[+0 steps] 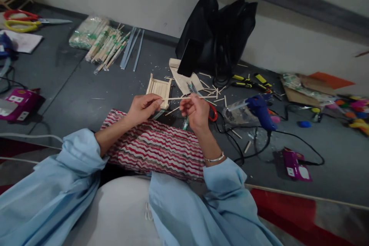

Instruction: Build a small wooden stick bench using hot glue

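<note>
Between my two hands a thin wooden stick (173, 98) is held level above the table. My left hand (145, 108) pinches its left end, and the fingers of my right hand (197, 110) close round it farther right, with its tip sticking out past them. Just behind my left hand lies a small frame of wooden sticks (158, 87), its lower part partly covered by my fingers. Scissors with red handles (212, 112) lie beside my right hand, partly hidden by it. A red-and-white wavy-striped cloth (155, 146) lies beneath my forearms.
A blue glue gun (261, 110) with a black cable lies to the right, near a purple box (296, 164). Behind stand a black bag (219, 38) and a dark phone (190, 57). Bundled sticks (108, 46) and large scissors (25, 21) lie left.
</note>
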The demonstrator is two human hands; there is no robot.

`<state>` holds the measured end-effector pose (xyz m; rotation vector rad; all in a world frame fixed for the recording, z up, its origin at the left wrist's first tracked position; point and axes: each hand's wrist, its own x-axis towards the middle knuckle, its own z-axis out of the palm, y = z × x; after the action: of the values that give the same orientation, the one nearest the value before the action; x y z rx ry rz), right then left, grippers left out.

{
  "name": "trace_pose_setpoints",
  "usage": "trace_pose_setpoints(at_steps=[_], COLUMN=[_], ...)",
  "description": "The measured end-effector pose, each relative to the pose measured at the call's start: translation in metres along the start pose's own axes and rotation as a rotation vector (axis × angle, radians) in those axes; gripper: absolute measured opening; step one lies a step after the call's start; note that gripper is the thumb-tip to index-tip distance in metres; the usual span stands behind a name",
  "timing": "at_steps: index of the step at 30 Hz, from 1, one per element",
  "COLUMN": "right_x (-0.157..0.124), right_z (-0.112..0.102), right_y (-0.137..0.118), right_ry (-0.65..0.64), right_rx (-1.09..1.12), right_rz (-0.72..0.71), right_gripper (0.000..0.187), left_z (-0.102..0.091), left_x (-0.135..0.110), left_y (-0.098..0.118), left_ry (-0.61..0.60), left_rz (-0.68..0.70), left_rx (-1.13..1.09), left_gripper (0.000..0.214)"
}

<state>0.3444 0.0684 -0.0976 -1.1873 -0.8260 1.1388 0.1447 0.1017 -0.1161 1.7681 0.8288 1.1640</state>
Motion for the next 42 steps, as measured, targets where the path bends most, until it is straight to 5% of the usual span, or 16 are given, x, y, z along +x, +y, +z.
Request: trace_pose_setpoints(at_steps=[7,10,14,18,20,23,28,31,35,39,42], right_x=[0.0,-0.002,-0.013,-0.018,-0.016,-0.012,-0.002,0.004,0.011,0.02,0.028], right_z=[0.001,-0.005,-0.021,-0.033,-0.032,-0.025,-0.021,-0.026,-0.035,-0.047,-0.054], right_y=[0.004,0.0,-0.022,-0.043,-0.044,-0.034,-0.018,-0.02,-0.027,-0.027,-0.022], right_ry=[-0.008,0.068,0.21,0.399,0.304,0.143,0.129,0.041,-0.021,0.085,0.173], right_rx=[-0.048,-0.34,-0.915,-1.078,-1.189,-1.517,-1.895,-1.913,-1.818,-1.596,-1.367], right_rz=[-0.016,-0.253,-0.722,-0.87,-0.813,-0.521,-0.056,0.117,0.209,0.217,0.093], right_gripper=[0.043,0.033,0.023,0.026,0.025,0.022,0.034,0.039,0.049,0.055,0.053], left_z=[-0.021,-0.025,-0.028,-0.041,-0.05,-0.06,-0.053,-0.04,-0.026,-0.022,-0.024], left_x=[0.008,0.012,0.021,0.029,0.032,0.036,0.035,0.028,0.021,0.019,0.019], left_y=[0.002,0.003,0.002,-0.002,-0.003,-0.002,0.015,0.025,0.027,0.019,0.015], left_ry=[0.205,0.331,0.443,0.607,0.659,0.679,0.642,0.419,0.175,0.084,0.052], left_rz=[0.158,0.202,0.065,-0.002,-0.025,-0.095,-0.242,-0.244,-0.25,-0.184,-0.195], left_rx=[0.039,-0.099,-0.305,-0.36,-0.404,-0.494,-0.722,-0.771,-0.775,-0.711,-0.654], left_gripper=[0.02,0.022,0.038,0.038,0.035,0.033,0.037,0.041,0.038,0.044,0.038])
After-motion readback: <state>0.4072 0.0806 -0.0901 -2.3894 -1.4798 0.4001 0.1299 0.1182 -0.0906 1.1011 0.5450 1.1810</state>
